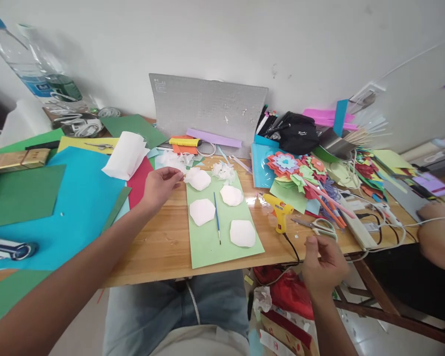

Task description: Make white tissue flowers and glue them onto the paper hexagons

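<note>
Fingers pinched, my left hand (162,187) is at the left edge of a white paper piece (199,179) with trimmed corners, at the top of a light green sheet (203,249). Three similar white pieces lie on that sheet: one at left (202,212), one at upper right (232,196) and one at lower right (242,233). Between them rests a thin blue paintbrush (217,217). My right hand (324,264) is closed in a pinch at the table's front edge, below the scissors (321,227); anything between its fingertips is too small to make out.
A yellow glue gun (280,210) lies right of the green sheet, near layered paper flowers (286,164). Behind stands a grey cutting mat (207,109). Blue paper (85,198) and a white paper roll (126,155) are at left. Another person's arm (439,232) is at far right.
</note>
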Action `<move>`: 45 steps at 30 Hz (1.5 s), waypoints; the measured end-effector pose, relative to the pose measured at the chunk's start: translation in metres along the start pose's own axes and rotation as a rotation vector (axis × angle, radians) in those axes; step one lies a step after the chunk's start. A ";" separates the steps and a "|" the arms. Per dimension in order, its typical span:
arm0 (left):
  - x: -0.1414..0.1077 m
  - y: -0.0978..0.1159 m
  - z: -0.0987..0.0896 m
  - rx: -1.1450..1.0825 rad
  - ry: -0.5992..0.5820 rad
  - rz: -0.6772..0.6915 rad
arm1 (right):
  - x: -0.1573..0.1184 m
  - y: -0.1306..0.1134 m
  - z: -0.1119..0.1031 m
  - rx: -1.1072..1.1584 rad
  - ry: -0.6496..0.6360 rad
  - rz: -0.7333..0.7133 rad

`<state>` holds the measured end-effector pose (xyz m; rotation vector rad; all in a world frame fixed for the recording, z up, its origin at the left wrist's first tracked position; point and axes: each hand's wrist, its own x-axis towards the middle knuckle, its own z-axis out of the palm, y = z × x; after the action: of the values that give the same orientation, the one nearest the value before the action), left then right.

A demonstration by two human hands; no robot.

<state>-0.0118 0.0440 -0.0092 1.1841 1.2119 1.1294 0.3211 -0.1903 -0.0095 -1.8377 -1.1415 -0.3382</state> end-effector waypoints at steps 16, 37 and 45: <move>-0.021 -0.015 -0.010 -0.097 -0.138 -0.079 | 0.026 0.012 0.067 -0.208 -0.356 0.117; -0.023 -0.020 -0.002 -0.283 -0.036 -0.241 | 0.044 -0.149 0.143 0.152 -0.971 -0.189; -0.021 -0.021 0.000 -0.293 -0.027 -0.261 | 0.041 -0.151 0.156 -0.013 -0.981 -0.298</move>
<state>-0.0124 0.0220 -0.0290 0.7934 1.0999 1.0475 0.1850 -0.0184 0.0157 -1.8627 -2.0724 0.4642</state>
